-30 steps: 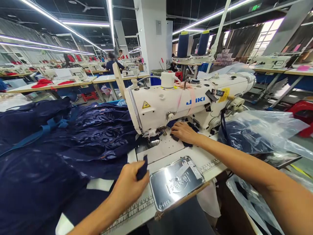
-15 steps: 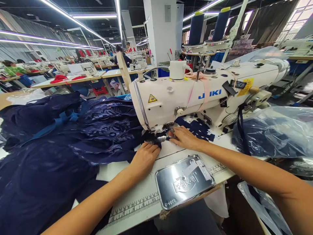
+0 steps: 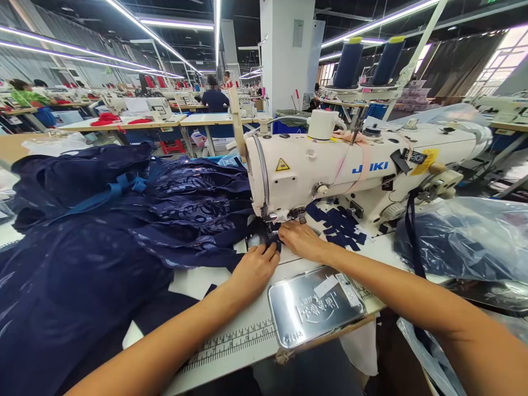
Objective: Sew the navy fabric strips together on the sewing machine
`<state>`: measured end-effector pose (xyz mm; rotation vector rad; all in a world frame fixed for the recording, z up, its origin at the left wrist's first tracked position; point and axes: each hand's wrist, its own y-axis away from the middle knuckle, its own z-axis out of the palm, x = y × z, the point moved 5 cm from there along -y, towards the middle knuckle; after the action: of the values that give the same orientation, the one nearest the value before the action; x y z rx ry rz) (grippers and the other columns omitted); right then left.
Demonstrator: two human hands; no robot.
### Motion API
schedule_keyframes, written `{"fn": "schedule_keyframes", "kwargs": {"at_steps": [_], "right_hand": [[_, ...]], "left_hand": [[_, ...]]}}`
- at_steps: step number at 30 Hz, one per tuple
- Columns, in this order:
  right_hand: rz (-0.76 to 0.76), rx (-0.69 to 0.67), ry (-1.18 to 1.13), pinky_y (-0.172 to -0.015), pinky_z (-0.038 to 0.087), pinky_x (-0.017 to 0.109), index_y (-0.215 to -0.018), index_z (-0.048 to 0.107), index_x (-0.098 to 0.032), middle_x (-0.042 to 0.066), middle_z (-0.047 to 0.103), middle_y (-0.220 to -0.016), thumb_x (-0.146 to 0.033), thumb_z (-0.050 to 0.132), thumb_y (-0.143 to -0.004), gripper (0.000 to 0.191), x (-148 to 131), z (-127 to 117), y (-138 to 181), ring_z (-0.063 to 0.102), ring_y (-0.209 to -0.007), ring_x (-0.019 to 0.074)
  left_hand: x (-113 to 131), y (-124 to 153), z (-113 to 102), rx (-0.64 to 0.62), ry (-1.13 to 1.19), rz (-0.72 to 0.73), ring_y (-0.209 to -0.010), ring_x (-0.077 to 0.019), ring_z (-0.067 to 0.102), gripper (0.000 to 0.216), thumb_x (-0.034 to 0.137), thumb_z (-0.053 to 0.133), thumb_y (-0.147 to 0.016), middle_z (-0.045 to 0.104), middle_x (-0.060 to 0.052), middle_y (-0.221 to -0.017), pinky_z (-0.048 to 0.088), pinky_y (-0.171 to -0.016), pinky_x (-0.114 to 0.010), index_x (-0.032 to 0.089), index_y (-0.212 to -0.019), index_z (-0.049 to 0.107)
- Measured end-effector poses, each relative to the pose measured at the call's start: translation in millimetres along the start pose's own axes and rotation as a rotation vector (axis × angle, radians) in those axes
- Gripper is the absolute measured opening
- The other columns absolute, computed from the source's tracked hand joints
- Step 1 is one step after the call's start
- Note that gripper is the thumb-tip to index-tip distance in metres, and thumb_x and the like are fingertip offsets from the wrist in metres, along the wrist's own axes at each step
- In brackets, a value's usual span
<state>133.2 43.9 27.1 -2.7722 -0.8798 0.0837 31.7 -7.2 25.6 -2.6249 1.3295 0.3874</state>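
Under the needle of a white sewing machine [image 3: 305,165], my two hands are close together at a dark navy fabric edge [image 3: 270,242]. My left hand [image 3: 256,269] lies in front of the presser foot, its curled fingers pressing and gripping the fabric. From the right, my right hand [image 3: 303,240] pinches the same fabric beside the needle; its fingertips are partly hidden. Leftward from the needle, the cloth runs into a large heap of navy garments [image 3: 94,258] with shiny patterned bands.
A silver tin lid [image 3: 289,313] lies on the ruler-marked table edge. Small navy fabric pieces [image 3: 344,225] are scattered behind my right hand. A clear plastic bag [image 3: 466,236] of dark cloth sits at right. Two navy thread cones [image 3: 348,65] stand behind the machine.
My right hand has moved left toward my left hand, its fingers now drawn together on the fabric. My left hand stays at the needle area. The view has shifted slightly.
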Motion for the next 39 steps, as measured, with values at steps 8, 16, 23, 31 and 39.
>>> {"fn": "schedule_keyframes", "kwargs": {"at_steps": [8,16,23,31,39], "right_hand": [[0.138,-0.130,-0.454,-0.054,0.030,0.019,-0.069,0.053,-0.013,-0.003,0.050,-0.063,-0.006,0.051,-0.076,0.011,8,4,-10,0.043,-0.057,0.0083],[0.009,0.052,-0.395,-0.059,0.036,0.021,-0.072,0.056,-0.012,0.000,0.053,-0.070,-0.001,0.051,-0.074,0.012,0,1,-2,0.046,-0.061,0.0097],[-0.244,0.156,0.000,-0.075,0.045,0.034,-0.093,0.061,-0.008,0.011,0.058,-0.092,-0.006,0.046,-0.083,0.018,-22,2,21,0.051,-0.084,0.0207],[-0.443,0.142,0.080,-0.084,0.046,0.037,-0.110,0.057,-0.008,0.012,0.059,-0.108,-0.009,0.043,-0.087,0.027,-4,7,18,0.053,-0.096,0.0207],[-0.450,0.096,0.116,-0.087,0.046,0.037,-0.114,0.056,-0.008,0.012,0.059,-0.113,-0.006,0.043,-0.085,0.031,7,9,9,0.052,-0.105,0.0220]], "left_hand": [[-1,-4,-1,-0.015,0.004,-0.013,-0.092,-0.0234,0.056,0.025,0.006,0.040,-0.083,0.053,-0.012,-0.121,0.048,-0.070,-0.035,0.010,-0.101,0.056],[-3,-5,2,-0.010,0.072,-0.029,-0.095,-0.0247,0.054,0.023,0.004,0.041,-0.081,0.055,-0.012,-0.117,0.049,-0.073,-0.037,0.010,-0.099,0.055],[-15,3,-4,0.024,0.230,-0.015,-0.095,-0.0226,0.056,0.022,0.005,0.048,-0.076,0.063,-0.011,-0.100,0.047,-0.083,-0.036,0.008,-0.095,0.057],[-26,7,-1,0.141,0.291,0.013,-0.099,-0.0195,0.057,0.019,0.010,0.046,-0.081,0.061,-0.007,-0.112,0.044,-0.089,-0.035,0.014,-0.093,0.061],[-14,-10,7,0.215,0.119,-0.121,-0.086,-0.0209,0.060,0.015,0.008,0.054,-0.077,0.065,-0.008,-0.100,0.049,-0.076,-0.033,0.012,-0.089,0.061]]}}
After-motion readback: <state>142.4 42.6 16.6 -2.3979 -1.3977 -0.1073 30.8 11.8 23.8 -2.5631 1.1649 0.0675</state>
